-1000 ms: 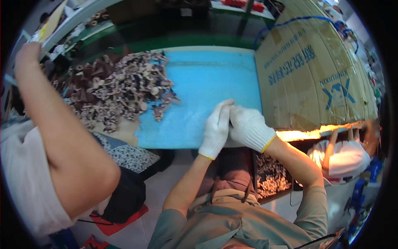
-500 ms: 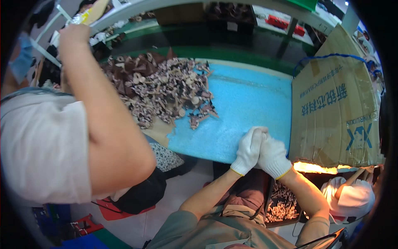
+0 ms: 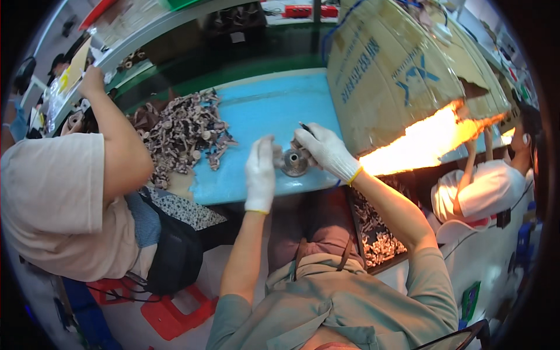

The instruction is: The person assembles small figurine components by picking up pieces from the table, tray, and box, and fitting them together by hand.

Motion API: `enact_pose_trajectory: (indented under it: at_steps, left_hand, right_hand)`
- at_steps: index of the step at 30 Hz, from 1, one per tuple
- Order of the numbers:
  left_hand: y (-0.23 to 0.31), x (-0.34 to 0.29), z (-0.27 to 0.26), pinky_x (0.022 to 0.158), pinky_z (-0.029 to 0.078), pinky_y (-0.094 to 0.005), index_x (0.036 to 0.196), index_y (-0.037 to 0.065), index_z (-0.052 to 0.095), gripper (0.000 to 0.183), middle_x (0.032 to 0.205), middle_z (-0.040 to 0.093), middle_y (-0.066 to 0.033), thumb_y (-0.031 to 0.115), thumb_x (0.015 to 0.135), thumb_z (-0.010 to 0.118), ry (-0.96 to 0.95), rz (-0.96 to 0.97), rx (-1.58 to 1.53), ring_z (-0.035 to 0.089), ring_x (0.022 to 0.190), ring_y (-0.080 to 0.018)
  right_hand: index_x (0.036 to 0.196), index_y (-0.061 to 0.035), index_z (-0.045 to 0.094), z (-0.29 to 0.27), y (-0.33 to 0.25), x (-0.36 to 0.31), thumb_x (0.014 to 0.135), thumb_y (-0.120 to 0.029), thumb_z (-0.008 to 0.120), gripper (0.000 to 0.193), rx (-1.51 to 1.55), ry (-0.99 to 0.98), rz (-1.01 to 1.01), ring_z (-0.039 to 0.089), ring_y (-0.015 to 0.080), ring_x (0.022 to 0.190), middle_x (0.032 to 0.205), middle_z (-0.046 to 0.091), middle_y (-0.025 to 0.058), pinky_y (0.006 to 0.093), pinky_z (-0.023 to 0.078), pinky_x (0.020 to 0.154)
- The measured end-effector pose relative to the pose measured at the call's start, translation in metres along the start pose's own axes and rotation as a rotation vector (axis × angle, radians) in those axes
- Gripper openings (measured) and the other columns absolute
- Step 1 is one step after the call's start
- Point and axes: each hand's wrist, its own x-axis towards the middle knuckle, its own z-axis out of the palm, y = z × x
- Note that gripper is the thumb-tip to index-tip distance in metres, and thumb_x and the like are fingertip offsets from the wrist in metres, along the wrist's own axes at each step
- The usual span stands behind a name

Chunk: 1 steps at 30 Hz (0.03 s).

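Observation:
Both my hands wear white knit gloves with yellow cuffs. My left hand (image 3: 261, 172) is raised over the blue tabletop (image 3: 286, 96), its fingers stretched up and its palm turned toward a round metal piece (image 3: 296, 168). That piece is grey, with a hole in its middle, and stands near the table's front edge between my hands. On its other side my right hand (image 3: 328, 150) is closed round a small dark stick-like thing (image 3: 304, 126), whose tip shows above the fingers. Whether either hand touches the metal piece, I cannot tell.
A heap of small brownish parts (image 3: 186, 128) covers the table's left side. A big cardboard sheet (image 3: 385, 76) walls the right, with bright orange light below it. A co-worker's arm (image 3: 119, 125) is close on my left. Small parts fill a box (image 3: 379, 233) near my right thigh.
My hands were clasped together and are now apart, the left one upright, the right one holding the dark thing. The round metal piece now shows between them. The view has swung right.

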Motion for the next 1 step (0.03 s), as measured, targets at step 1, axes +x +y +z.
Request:
enact_pose_trajectory:
  at_steps: [1]
  left_hand:
    - [-0.0049, -0.0067, -0.0107, 0.109, 0.052, -0.0479, 0.146, 0.007, 0.059, 0.054, 0.143, 0.066, -0.0214, 0.048, 0.114, 0.046, -0.101, -0.184, -0.132, 0.067, 0.127, -0.0405]
  right_hand:
    - [0.115, -0.0071, 0.068, -0.0046, -0.0324, -0.0158, 0.103, -0.059, 0.058, 0.054, 0.194, -0.088, 0.15, 0.079, 0.0338, 0.086, 0.103, 0.081, 0.0173, 0.0499, 0.06, 0.075]
